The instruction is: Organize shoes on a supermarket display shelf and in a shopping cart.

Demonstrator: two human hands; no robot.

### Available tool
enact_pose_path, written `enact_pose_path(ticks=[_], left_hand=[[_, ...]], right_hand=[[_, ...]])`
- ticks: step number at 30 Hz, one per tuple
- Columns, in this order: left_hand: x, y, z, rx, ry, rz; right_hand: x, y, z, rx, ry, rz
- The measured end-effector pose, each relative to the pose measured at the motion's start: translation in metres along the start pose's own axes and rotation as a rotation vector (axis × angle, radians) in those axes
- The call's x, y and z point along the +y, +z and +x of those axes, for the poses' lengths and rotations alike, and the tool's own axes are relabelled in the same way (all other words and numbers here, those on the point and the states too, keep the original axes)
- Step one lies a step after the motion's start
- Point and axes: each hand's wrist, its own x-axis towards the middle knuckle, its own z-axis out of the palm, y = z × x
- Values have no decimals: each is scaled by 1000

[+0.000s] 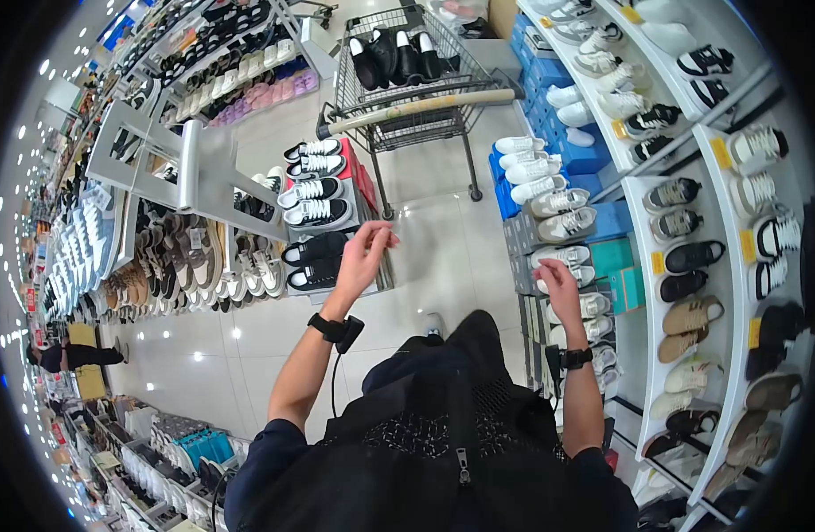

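Note:
My left hand (368, 254) is raised over the edge of a low display, close to a pair of black shoes (317, 261). Its fingers are bent and loosely apart, with nothing in them. On the other side, my right hand (558, 282) hangs beside the stacked shoe boxes, near white shoes (562, 257); its fingers are parted and hold nothing. Both wrists wear a black strap with a small device. Black-and-white sneakers (315, 211) stand just beyond the black pair. No touch between either hand and a shoe can be made out.
A wire cart (398, 111) holding black shoes (407, 58) stands ahead on the tiled floor (443, 213). White shelves (642, 213) of shoes line the right. A metal-framed rack (190, 168) is at the left. Another person (79, 356) is far off at left.

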Motion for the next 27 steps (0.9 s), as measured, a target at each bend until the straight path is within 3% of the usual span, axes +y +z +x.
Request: enact_pose_path(ticks=[5, 10, 12, 14, 15, 17, 21, 27], left_hand=[[8, -32, 79, 221, 196, 331], [17, -48, 198, 358, 473, 547], [17, -50, 238, 397, 503, 699], [-6, -58, 271, 296, 347, 746], [-12, -56, 276, 301, 337, 746], [-24, -51, 279, 182, 197, 1028], [-21, -51, 279, 132, 92, 1022], [-20, -44, 258, 127, 105, 983]], right_hand=[[-55, 35, 117, -117, -74, -37], [-152, 92, 266, -25, -508, -181], [-166, 113, 324, -27, -594, -221], [-166, 126, 373, -67, -765, -473], [-166, 127, 382, -78, -763, -474], [-166, 130, 396, -310, -437, -969], [-162, 128, 396, -327, -418, -970], [-159, 125, 372, -293, -419, -915]])
